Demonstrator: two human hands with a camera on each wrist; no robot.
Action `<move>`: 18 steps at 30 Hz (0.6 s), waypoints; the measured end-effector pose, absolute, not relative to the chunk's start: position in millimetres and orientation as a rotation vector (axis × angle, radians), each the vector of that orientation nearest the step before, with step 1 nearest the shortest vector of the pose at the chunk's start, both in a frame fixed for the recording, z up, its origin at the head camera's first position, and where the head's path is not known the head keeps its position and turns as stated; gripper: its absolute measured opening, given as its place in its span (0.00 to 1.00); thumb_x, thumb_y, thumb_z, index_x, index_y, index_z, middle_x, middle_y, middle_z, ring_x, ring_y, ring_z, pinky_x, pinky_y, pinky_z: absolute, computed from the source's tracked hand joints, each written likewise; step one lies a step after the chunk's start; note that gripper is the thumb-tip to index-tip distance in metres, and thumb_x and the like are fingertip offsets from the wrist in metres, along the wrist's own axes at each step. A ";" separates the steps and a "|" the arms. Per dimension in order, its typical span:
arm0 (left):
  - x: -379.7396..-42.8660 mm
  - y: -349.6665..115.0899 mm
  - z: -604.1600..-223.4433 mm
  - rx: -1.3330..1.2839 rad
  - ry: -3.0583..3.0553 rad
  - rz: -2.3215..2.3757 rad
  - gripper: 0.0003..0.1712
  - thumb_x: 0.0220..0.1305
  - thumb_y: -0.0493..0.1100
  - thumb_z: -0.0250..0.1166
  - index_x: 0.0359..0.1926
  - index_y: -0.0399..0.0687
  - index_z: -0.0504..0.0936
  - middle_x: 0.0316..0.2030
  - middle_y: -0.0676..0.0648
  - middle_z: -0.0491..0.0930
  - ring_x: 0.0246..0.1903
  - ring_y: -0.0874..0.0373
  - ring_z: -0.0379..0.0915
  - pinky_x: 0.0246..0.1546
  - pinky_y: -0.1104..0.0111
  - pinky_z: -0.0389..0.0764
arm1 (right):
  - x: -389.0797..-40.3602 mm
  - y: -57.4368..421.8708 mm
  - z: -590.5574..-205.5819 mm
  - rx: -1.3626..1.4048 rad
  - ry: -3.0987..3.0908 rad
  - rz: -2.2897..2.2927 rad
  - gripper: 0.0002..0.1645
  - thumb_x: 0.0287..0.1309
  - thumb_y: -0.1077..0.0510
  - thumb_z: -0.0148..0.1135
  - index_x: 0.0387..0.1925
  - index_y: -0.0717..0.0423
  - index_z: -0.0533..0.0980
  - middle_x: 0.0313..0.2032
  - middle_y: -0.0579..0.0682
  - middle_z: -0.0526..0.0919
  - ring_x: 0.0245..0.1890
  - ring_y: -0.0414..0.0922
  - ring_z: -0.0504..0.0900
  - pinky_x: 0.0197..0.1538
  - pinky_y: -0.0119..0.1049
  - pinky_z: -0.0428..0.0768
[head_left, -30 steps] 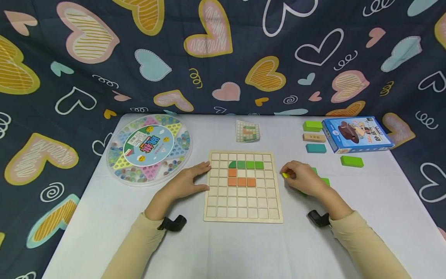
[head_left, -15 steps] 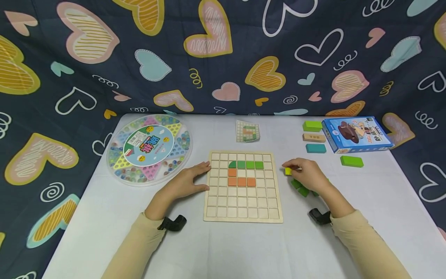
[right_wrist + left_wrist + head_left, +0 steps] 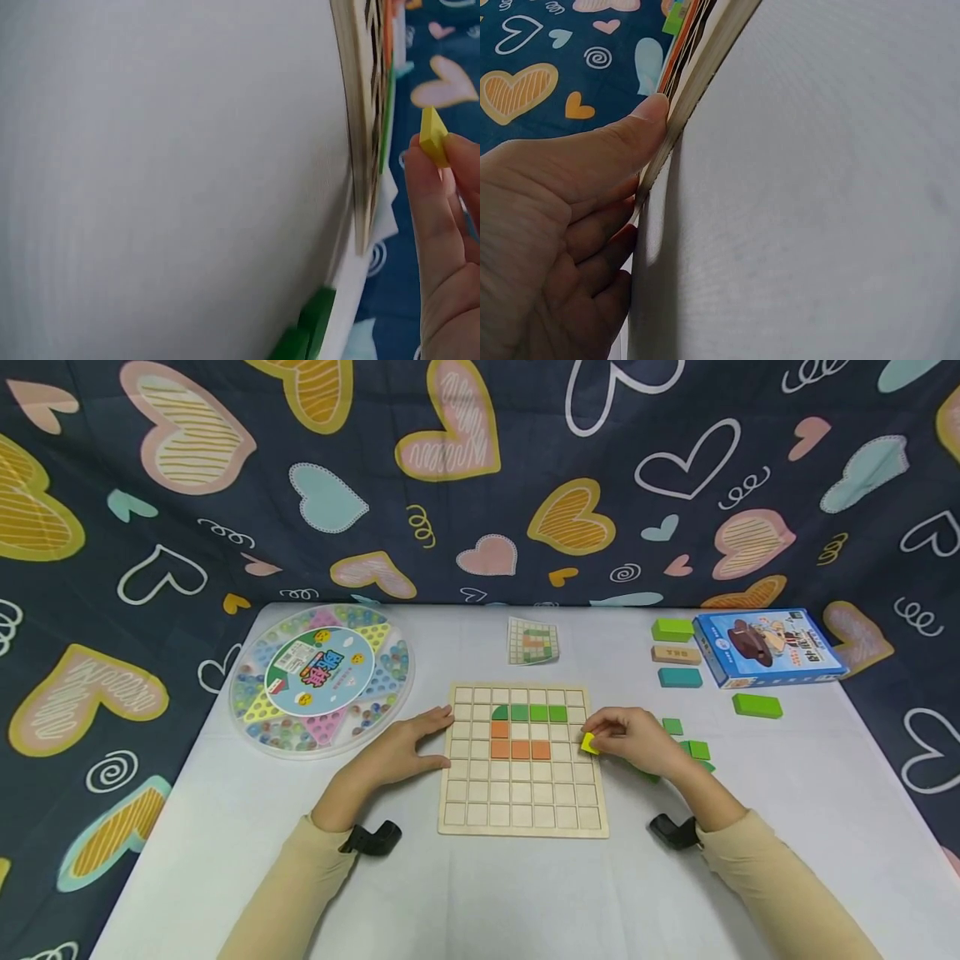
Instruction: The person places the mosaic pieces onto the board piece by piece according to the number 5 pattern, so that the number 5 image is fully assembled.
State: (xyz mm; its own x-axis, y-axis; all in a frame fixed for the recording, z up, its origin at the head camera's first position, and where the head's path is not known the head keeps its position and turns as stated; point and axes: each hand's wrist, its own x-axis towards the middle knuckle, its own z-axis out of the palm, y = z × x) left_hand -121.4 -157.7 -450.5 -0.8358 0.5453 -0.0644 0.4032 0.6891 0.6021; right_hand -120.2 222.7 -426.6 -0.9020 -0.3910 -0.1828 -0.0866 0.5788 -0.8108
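Note:
A wooden grid board (image 3: 522, 793) lies mid-table. Several orange tiles (image 3: 521, 749) and green tiles (image 3: 538, 714) sit in its cells, with a round-cornered green tile (image 3: 500, 713) at the row's left end. My left hand (image 3: 393, 756) rests along the board's left edge, thumb and fingers spread and touching it; the thumb (image 3: 622, 142) shows against the rim in the left wrist view. Over the board's right edge, my right hand (image 3: 637, 743) pinches a small yellow tile (image 3: 433, 139) between thumb and finger, held above the board in the right wrist view.
Loose green tiles (image 3: 698, 749) lie beside the right wrist, partly hidden by it. A pattern card (image 3: 533, 642) stands behind the board. A round marble game set (image 3: 322, 681) is at left. Several blocks (image 3: 680, 677) and a blue box (image 3: 768, 649) occupy the back right.
My right hand has drawn the yellow tile leftward from the table beside the board to over the board's right edge. The left hand stays put at the left edge.

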 end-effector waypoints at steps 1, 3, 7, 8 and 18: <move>-121.5 -157.8 -450.1 0.761 2.661 0.868 0.40 0.55 0.53 0.70 0.66 0.43 0.68 0.70 0.47 0.59 0.70 0.51 0.54 0.70 0.57 0.59 | -120.5 220.1 -427.1 -0.399 2.470 -1.238 0.08 0.58 0.64 0.62 0.40 0.58 0.81 0.32 0.50 0.82 0.33 0.44 0.79 0.33 0.29 0.80; -121.7 -158.0 -449.9 0.763 2.660 0.872 0.40 0.55 0.53 0.70 0.66 0.42 0.68 0.70 0.47 0.59 0.70 0.51 0.54 0.70 0.57 0.59 | -121.2 214.7 -427.8 -0.424 2.471 -1.221 0.08 0.58 0.64 0.62 0.40 0.57 0.81 0.32 0.49 0.82 0.33 0.43 0.79 0.34 0.30 0.80; -122.0 -158.3 -450.1 0.761 2.664 0.870 0.40 0.54 0.53 0.70 0.66 0.43 0.68 0.70 0.48 0.59 0.70 0.51 0.54 0.70 0.57 0.59 | -122.8 203.6 -429.3 -0.484 2.477 -1.178 0.07 0.57 0.64 0.62 0.38 0.55 0.81 0.33 0.47 0.82 0.34 0.42 0.79 0.36 0.30 0.80; -122.0 -158.3 -450.2 0.763 2.664 0.868 0.41 0.54 0.53 0.70 0.66 0.43 0.68 0.70 0.48 0.59 0.70 0.51 0.54 0.70 0.57 0.59 | -123.1 201.0 -429.6 -0.503 2.481 -1.166 0.07 0.57 0.64 0.62 0.38 0.55 0.81 0.33 0.46 0.82 0.34 0.41 0.79 0.37 0.30 0.79; -121.4 -157.9 -450.4 0.783 2.667 0.870 0.40 0.54 0.52 0.70 0.66 0.42 0.68 0.70 0.46 0.59 0.70 0.49 0.54 0.69 0.56 0.59 | -125.4 185.2 -435.0 -0.671 2.525 -1.092 0.09 0.56 0.65 0.64 0.39 0.52 0.81 0.37 0.44 0.82 0.37 0.39 0.77 0.40 0.32 0.79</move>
